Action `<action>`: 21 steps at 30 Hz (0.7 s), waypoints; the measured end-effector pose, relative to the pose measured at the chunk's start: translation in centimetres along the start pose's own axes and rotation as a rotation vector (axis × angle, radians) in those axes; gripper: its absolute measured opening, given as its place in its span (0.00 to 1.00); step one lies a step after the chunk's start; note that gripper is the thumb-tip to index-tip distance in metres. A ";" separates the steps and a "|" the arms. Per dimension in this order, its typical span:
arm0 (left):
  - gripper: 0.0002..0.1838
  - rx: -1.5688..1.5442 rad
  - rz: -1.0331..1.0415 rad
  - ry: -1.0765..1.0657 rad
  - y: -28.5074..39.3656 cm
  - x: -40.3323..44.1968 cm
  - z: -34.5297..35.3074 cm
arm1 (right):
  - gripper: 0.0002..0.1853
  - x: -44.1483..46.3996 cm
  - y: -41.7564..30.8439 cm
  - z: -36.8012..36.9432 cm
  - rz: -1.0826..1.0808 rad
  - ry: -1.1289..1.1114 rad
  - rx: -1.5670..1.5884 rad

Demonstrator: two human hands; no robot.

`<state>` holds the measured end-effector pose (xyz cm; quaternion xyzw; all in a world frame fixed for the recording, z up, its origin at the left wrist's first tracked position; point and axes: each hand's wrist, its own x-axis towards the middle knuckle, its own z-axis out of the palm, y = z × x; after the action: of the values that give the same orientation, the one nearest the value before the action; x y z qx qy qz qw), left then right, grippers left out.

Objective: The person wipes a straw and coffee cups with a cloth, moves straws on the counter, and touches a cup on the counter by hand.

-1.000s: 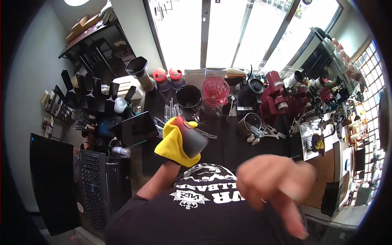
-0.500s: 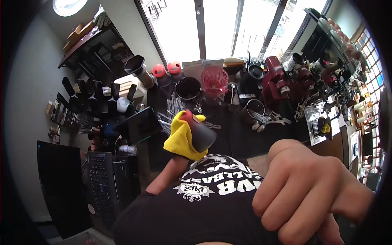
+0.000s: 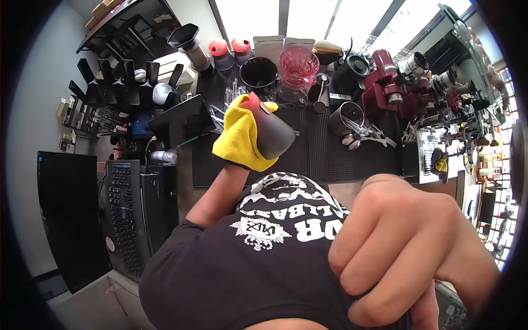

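Note:
My left hand [image 3: 235, 171] is almost wholly covered by a yellow cloth [image 3: 237, 137]; only the wrist and forearm show below it. Through the cloth it grips a rounded dark grey vessel [image 3: 276, 136] with a reddish end, tilted and held up above the black mat. Its kind is not plain from here. Large and close to the camera at the right, my right hand [image 3: 393, 242] has its fingers curled in tightly. The palm side is hidden, so whatever may be inside the fingers cannot be seen.
At the back of the black mat [image 3: 352, 159] stand a black dripper [image 3: 258, 74], a pink dripper [image 3: 300, 63] and red-topped containers [image 3: 221, 54]. A metal canister [image 3: 346, 118] with spoons sits right of centre, beside dark red machines [image 3: 385, 82]. A keyboard [image 3: 125, 214] lies at left.
The view has tilted, so the table items sit higher or shifted. My left hand has risen in view with the cloth and vessel. My right hand stays curled, slightly further left.

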<state>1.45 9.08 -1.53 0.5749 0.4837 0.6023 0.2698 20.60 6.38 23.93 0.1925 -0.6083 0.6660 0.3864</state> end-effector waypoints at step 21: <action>0.21 -1.106 -0.318 0.087 -1.3 0.5 0.6 | 0.17 0.5 2.7 -1.6 -0.138 -0.046 0.122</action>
<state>1.63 10.15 -2.52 0.2434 0.1877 0.7408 0.5973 18.56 8.14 22.21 0.2725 -0.5605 0.6690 0.4049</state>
